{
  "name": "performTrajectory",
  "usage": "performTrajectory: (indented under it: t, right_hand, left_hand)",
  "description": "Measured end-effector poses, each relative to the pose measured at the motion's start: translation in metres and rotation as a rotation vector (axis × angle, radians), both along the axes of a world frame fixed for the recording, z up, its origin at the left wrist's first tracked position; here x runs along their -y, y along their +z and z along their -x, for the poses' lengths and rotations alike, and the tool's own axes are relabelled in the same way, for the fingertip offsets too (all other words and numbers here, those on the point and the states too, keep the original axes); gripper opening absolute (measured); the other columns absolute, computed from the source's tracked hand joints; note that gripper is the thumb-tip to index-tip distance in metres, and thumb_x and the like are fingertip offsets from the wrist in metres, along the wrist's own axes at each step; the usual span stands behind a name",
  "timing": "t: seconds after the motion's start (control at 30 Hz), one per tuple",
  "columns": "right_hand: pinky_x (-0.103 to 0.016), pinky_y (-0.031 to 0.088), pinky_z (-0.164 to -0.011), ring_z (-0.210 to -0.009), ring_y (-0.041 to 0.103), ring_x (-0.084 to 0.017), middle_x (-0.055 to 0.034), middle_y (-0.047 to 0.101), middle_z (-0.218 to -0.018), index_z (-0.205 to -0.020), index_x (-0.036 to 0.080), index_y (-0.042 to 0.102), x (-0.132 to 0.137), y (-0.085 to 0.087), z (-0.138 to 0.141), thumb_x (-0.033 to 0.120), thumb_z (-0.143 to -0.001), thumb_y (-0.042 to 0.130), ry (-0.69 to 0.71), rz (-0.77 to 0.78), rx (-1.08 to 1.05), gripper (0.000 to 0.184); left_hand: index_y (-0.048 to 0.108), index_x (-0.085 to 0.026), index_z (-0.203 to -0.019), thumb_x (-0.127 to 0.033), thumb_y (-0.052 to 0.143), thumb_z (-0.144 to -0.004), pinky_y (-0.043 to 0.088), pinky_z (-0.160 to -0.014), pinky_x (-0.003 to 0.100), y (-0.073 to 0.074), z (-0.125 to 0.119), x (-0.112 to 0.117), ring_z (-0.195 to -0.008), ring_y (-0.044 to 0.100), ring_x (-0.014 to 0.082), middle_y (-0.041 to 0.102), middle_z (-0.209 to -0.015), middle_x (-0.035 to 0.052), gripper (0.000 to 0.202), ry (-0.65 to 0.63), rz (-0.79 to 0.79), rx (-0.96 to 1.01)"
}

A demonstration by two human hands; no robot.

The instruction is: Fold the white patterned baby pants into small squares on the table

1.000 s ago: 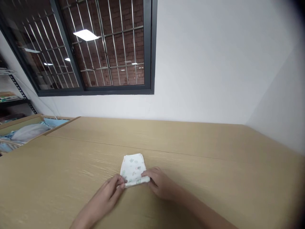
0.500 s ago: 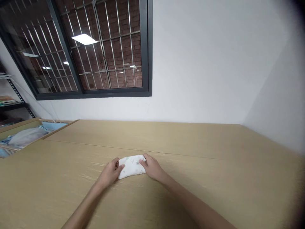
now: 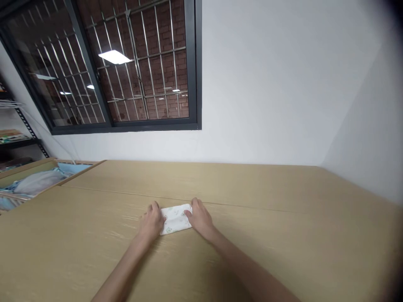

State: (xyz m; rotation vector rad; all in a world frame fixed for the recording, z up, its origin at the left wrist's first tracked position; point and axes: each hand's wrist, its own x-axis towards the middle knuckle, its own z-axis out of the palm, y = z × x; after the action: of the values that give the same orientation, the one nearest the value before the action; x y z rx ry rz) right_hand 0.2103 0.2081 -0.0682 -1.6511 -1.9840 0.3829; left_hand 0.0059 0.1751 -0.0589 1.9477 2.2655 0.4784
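Note:
A small folded white cloth (image 3: 176,218) with a faint coloured print lies at the middle of the wide tan tabletop (image 3: 252,235). My left hand (image 3: 153,220) grips its left edge, the thumb on top and the other fingers curled at the side. At the opposite edge, my right hand (image 3: 200,216) pinches the cloth with the thumb over its upper face. The fingertips under and behind the cloth are hidden.
A wooden-sided bin (image 3: 40,180) with blue and white fabric stands at the left. Behind it is a black metal shelf (image 3: 23,142). A barred window (image 3: 138,63) and a white wall (image 3: 261,84) rise behind the table. A seam crosses the tabletop beyond my hands.
My left hand has shifted slightly right and turned more over the cloth's left edge. The cloth now looks flatter, and a different part of its print shows. The right hand still holds its edge.

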Motion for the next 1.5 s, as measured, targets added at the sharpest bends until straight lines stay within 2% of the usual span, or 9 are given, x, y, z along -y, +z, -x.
performTrajectory:
  t: [0.07, 0.17, 0.3, 0.43, 0.63, 0.8, 1.0, 1.17, 1.5]
  right_hand:
    - [-0.050, 0.040, -0.103, -0.127, 0.053, -0.035, -0.0213, 0.060, -0.133, -0.128, 0.014, 0.057, 0.013, 0.004, 0.005, 0.020, -0.092, 0.057, 0.022, -0.236, 0.071, 0.036]
    - [-0.052, 0.031, -0.116, -0.145, 0.035, -0.033, -0.0187, 0.047, -0.153, -0.146, 0.015, 0.045, 0.028, 0.004, 0.014, 0.019, -0.097, 0.045, 0.247, -0.460, 0.123, 0.050]
    - [-0.050, 0.026, -0.122, -0.150, 0.030, -0.031, -0.0159, 0.035, -0.162, -0.158, 0.015, 0.029, 0.029, -0.011, 0.020, 0.026, -0.098, 0.046, 0.519, -0.407, 0.175, 0.063]
    - [-0.054, 0.019, -0.125, -0.151, 0.028, -0.034, -0.0144, 0.036, -0.162, -0.158, 0.015, 0.033, 0.021, -0.029, 0.014, 0.026, -0.097, 0.048, 0.537, -0.333, 0.213, 0.063]
    - [-0.050, 0.021, -0.125, -0.153, 0.023, -0.028, -0.0151, 0.030, -0.164, -0.158, 0.010, 0.031, 0.013, -0.031, -0.009, 0.031, -0.101, 0.042, 0.553, -0.306, 0.263, 0.062]
    - [-0.051, 0.027, -0.123, -0.152, 0.028, -0.030, -0.0188, 0.031, -0.163, -0.159, 0.010, 0.029, 0.010, -0.035, -0.021, 0.045, -0.104, 0.040, 0.509, -0.262, 0.229, 0.066]
    - [-0.056, 0.029, -0.120, -0.152, 0.023, -0.035, -0.0240, 0.028, -0.163, -0.157, 0.006, 0.028, 0.015, -0.039, -0.023, 0.050, -0.102, 0.044, 0.472, -0.373, 0.146, 0.073]
    - [-0.053, 0.032, -0.116, -0.142, 0.040, -0.035, -0.0191, 0.050, -0.150, -0.152, 0.014, 0.040, 0.021, -0.034, -0.022, 0.046, -0.098, 0.051, 0.552, -0.412, 0.093, 0.064]
    - [-0.045, 0.032, -0.109, -0.134, 0.048, -0.031, -0.0152, 0.053, -0.148, -0.146, 0.015, 0.045, 0.018, -0.024, -0.026, 0.019, -0.079, 0.053, 0.539, -0.224, 0.055, 0.068]
  left_hand:
    - [0.042, -0.012, -0.134, -0.033, 0.049, -0.097, 0.044, -0.101, 0.046, 0.001, -0.006, 0.003, -0.123, 0.059, 0.0339, 0.055, -0.138, 0.0228, 0.043, -0.035, -0.162, 0.031]
    - [0.029, -0.011, -0.147, -0.045, 0.034, -0.103, 0.036, -0.116, 0.050, -0.012, -0.020, 0.008, -0.144, 0.041, 0.0304, 0.042, -0.153, 0.0220, 0.056, -0.248, -0.446, 0.222]
    - [0.015, -0.012, -0.158, -0.050, 0.028, -0.104, 0.026, -0.124, 0.052, -0.045, -0.036, 0.010, -0.154, 0.023, 0.0277, 0.025, -0.165, 0.0200, 0.068, -0.411, -0.388, 0.341]
    - [0.014, -0.010, -0.159, -0.052, 0.026, -0.104, 0.021, -0.126, 0.055, -0.069, -0.038, 0.010, -0.156, 0.017, 0.0281, 0.022, -0.166, 0.0198, 0.070, -0.429, -0.271, 0.184]
    - [0.019, -0.009, -0.159, -0.056, 0.026, -0.103, 0.023, -0.124, 0.055, -0.078, -0.024, 0.013, -0.155, 0.017, 0.0301, 0.022, -0.165, 0.0199, 0.073, -0.367, -0.254, -0.032]
    - [0.017, -0.002, -0.158, -0.062, 0.029, -0.100, 0.026, -0.122, 0.057, -0.087, -0.018, 0.016, -0.154, 0.021, 0.0344, 0.025, -0.162, 0.0266, 0.083, -0.243, -0.321, -0.088]
    - [0.022, -0.003, -0.156, -0.062, 0.038, -0.098, 0.029, -0.120, 0.059, -0.070, -0.014, 0.025, -0.153, 0.022, 0.0388, 0.028, -0.162, 0.0281, 0.084, -0.294, -0.421, -0.168]
    - [0.039, -0.013, -0.149, -0.055, 0.038, -0.101, 0.039, -0.112, 0.053, -0.044, -0.015, 0.033, -0.137, 0.050, 0.0332, 0.054, -0.147, 0.0207, 0.064, -0.411, -0.358, -0.122]
    - [0.048, -0.015, -0.141, -0.059, 0.059, -0.088, 0.038, -0.109, 0.054, -0.046, -0.007, 0.028, -0.131, 0.053, 0.0362, 0.057, -0.143, 0.0189, 0.070, -0.423, -0.278, -0.074]
